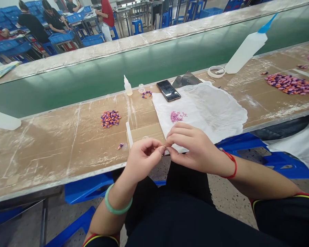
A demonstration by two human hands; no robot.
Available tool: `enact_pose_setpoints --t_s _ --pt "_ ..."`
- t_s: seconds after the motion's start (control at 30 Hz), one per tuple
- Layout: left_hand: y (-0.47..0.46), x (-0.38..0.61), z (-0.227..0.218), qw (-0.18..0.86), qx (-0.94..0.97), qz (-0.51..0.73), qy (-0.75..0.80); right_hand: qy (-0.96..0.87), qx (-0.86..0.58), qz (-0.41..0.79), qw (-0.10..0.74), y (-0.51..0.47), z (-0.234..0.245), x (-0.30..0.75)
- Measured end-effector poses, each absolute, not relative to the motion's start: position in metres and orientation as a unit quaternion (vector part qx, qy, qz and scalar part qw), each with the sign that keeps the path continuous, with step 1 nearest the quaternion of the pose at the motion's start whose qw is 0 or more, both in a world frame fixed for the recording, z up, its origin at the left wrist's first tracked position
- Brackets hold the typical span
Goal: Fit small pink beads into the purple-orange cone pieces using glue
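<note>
One left hand (143, 160), one right hand (198, 148), fingers (160, 149) pinching something tiny at the bench edge (67, 180)

No readable text, labels, brands or numbers in view. Phone (168, 90) beyond the left hand (143, 160) and right hand (197, 148) has a dark screen, nothing to read. Glue bottle (128, 86) just left of it shows no legible print.
</note>
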State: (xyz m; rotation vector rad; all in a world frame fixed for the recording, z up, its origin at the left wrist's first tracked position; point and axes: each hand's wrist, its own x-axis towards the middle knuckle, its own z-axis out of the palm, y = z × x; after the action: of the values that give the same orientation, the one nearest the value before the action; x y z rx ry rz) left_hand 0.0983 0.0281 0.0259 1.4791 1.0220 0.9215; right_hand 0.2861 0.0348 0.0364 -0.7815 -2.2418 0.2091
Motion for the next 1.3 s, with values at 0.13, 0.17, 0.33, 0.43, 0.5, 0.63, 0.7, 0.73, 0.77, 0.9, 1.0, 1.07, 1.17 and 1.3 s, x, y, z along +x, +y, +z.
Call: enact_pose_setpoints --t_s 0.13,0.17,0.33,0.43,0.5,0.63,0.7,0.73,0.77,0.9,1.0,1.07,1.17,1.3 --pt "0.031 0.096 0.025 0.616 0.566 0.376 0.399 -0.889 -0.273 -0.008 0.367 0.037 0.036 0.288" --pt "0.031 0.096 0.024 0.624 0.559 0.376 0.396 -0.895 -0.259 -0.044 0.361 0.037 0.036 0.289" --pt "0.032 0.098 0.024 0.609 0.554 0.391 0.411 -0.903 -0.211 -0.141 0.347 0.039 0.033 0.291" --pt "0.031 0.099 0.024 0.555 0.574 0.424 0.427 -0.884 -0.255 -0.04 0.39 0.04 0.031 0.288" --pt "0.029 0.098 0.024 0.51 0.598 0.438 0.436 -0.863 -0.288 0.06 0.41 0.04 0.03 0.286" --pt "0.026 0.097 0.023 0.404 0.663 0.448 0.444 -0.822 -0.345 0.223 0.395 0.037 0.031 0.285" --pt "0.024 0.097 0.022 0.33 0.704 0.451 0.439 -0.813 -0.36 0.264 0.373 0.035 0.031 0.286" --pt "0.023 0.097 0.021 0.295 0.722 0.45 0.435 -0.81 -0.366 0.275 0.367 0.034 0.031 0.286" --pt "0.023 0.096 0.021 0.265 0.738 0.447 0.431 -0.806 -0.374 0.281 0.362 0.034 0.031 0.285" --pt "0.023 0.096 0.019 0.207 0.767 0.426 0.432 -0.789 -0.404 0.299 0.354 0.032 0.03 0.282" --pt "0.025 0.095 0.017 0.176 0.779 0.418 0.432 -0.776 -0.41 0.317 0.36 0.031 0.028 0.279" --pt "0.027 0.094 0.015 0.151 0.789 0.426 0.418 -0.761 -0.414 0.335 0.37 0.03 0.027 0.276" --pt "0.029 0.092 0.012 0.14 0.792 0.434 0.406 -0.736 -0.429 0.36 0.38 0.03 0.025 0.273" --pt "0.034 0.09 0.011 0.189 0.771 0.421 0.439 -0.694 -0.457 0.405 0.382 0.033 0.024 0.267"
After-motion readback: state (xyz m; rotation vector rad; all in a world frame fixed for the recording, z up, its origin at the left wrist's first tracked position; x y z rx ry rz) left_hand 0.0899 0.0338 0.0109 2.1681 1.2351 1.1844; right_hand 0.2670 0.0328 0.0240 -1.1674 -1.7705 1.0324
